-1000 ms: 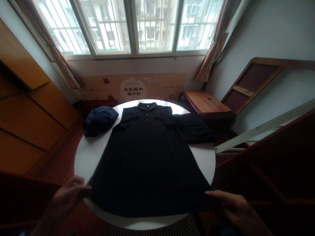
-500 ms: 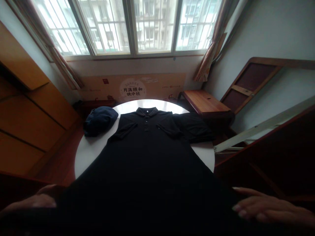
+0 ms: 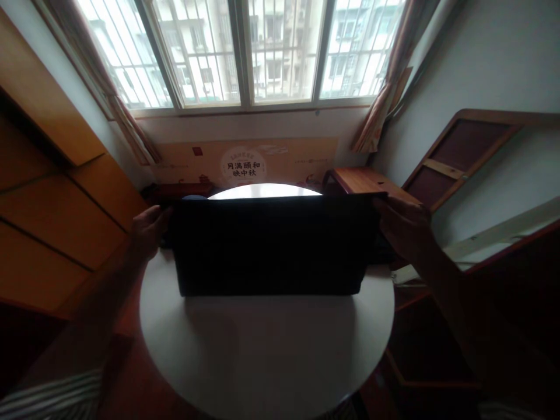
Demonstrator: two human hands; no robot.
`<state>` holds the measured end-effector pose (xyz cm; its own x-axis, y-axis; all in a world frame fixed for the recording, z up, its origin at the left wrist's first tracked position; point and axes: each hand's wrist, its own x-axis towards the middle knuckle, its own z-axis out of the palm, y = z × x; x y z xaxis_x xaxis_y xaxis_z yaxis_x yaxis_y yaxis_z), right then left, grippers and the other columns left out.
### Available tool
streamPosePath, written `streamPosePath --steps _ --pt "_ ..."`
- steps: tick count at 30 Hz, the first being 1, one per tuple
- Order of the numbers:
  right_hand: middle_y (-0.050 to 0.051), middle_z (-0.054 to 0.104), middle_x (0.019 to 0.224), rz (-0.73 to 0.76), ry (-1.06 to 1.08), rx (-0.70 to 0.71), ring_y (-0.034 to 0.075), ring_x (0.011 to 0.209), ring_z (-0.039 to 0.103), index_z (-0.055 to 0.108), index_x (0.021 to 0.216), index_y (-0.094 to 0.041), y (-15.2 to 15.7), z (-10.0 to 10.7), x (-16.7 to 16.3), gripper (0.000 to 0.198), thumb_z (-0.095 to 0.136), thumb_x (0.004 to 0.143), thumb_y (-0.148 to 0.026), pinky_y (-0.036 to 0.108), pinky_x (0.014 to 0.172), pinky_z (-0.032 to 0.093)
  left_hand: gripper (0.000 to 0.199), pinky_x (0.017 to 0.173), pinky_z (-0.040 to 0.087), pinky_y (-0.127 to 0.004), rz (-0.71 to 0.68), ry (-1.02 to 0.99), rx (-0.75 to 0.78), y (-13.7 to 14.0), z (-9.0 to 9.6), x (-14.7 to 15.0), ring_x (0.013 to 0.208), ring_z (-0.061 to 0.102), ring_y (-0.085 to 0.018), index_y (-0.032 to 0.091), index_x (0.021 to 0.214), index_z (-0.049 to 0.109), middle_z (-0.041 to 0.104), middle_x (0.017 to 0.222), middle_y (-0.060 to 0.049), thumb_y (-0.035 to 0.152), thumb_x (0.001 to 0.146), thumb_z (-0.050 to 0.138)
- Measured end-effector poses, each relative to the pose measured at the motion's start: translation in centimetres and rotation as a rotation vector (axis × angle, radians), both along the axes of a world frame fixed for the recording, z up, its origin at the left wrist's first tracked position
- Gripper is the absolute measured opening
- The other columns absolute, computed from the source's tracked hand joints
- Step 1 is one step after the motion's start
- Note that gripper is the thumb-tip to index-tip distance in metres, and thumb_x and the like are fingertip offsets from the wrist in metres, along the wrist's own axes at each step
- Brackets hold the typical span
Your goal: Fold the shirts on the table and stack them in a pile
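Stretched between my two hands, a black polo shirt (image 3: 271, 245) hangs doubled over above the round white table (image 3: 271, 350). My left hand (image 3: 151, 227) pinches its upper left corner, and my right hand (image 3: 400, 219) grips the upper right corner. The lifted hem makes a nearly straight top edge, while the lower fold rests on the tabletop. Collar and buttons are hidden behind the raised cloth. A sliver of the dark blue cap (image 3: 195, 197) shows past the top edge at the left. Dark folded cloth (image 3: 380, 252) lies partly hidden behind the shirt at the right.
A wooden stool or small bench (image 3: 367, 181) stands behind the table at the right. Wooden cabinets (image 3: 56, 227) line the left side. Beyond the table are a printed cardboard panel (image 3: 289, 169) and a barred window (image 3: 280, 52). A brown-framed panel (image 3: 468, 143) leans at the right wall.
Both hands have moved forward and closer together, carrying the shirt's hem up and away from me. The shirt went from spread flat to doubled over, baring the table's near half.
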<state>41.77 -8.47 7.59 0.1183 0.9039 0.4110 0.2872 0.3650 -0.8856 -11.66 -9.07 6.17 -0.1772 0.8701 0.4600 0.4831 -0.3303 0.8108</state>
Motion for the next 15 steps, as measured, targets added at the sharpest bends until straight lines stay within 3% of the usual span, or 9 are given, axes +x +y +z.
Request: streamPosePath --steps 2,3,6,10,15 --pt "-0.001 0.065 0.074 0.061 0.132 -0.043 0.009 0.065 0.062 0.065 0.085 -0.016 5.0 -0.7 -0.3 0.034 0.070 0.081 -0.049 0.018 0.056 0.048 0.056 0.063 0.039 -0.015 0.002 -0.052 -0.103 7.2 -1.7 1.2 0.073 0.057 -0.007 -0.009 0.115 0.057 0.067 0.096 -0.005 0.043 0.098 0.047" --pt "-0.002 0.064 0.073 0.058 0.157 -0.071 0.008 0.063 0.061 0.065 0.085 -0.014 7.2 -1.1 -0.5 0.035 0.069 0.081 -0.049 0.017 0.055 0.048 0.055 0.062 0.041 -0.016 0.086 -0.065 -0.114 10.1 -2.5 1.7 0.070 0.058 -0.008 -0.006 0.110 0.061 0.069 0.092 -0.006 0.046 0.094 0.052" --pt "-0.001 0.063 0.069 -0.007 0.127 -0.148 0.008 0.057 0.058 0.063 0.082 -0.013 12.5 -2.5 -1.1 0.040 0.070 0.080 -0.052 0.018 0.052 0.048 0.045 0.070 0.049 -0.021 0.231 0.045 -0.175 16.1 -4.4 3.0 0.080 0.065 -0.015 0.003 0.106 0.066 0.073 0.094 -0.010 0.044 0.088 0.060" --pt "-0.002 0.059 0.060 -0.094 0.019 -0.254 0.010 0.052 0.053 0.059 0.070 -0.015 17.5 -5.0 -1.5 0.044 0.074 0.075 -0.056 0.020 0.046 0.046 0.032 0.079 0.051 -0.026 0.305 0.149 -0.271 20.3 -6.5 4.3 0.092 0.068 -0.022 0.006 0.099 0.070 0.074 0.096 -0.012 0.031 0.087 0.055" --pt "-0.002 0.053 0.054 -0.126 -0.110 -0.332 0.010 0.049 0.050 0.056 0.065 -0.016 21.6 -7.6 -1.4 0.043 0.073 0.078 -0.054 0.021 0.044 0.044 0.026 0.087 0.049 -0.029 0.366 0.272 -0.383 24.0 -8.0 4.5 0.102 0.067 -0.026 0.010 0.094 0.073 0.074 0.100 -0.014 0.027 0.085 0.056"
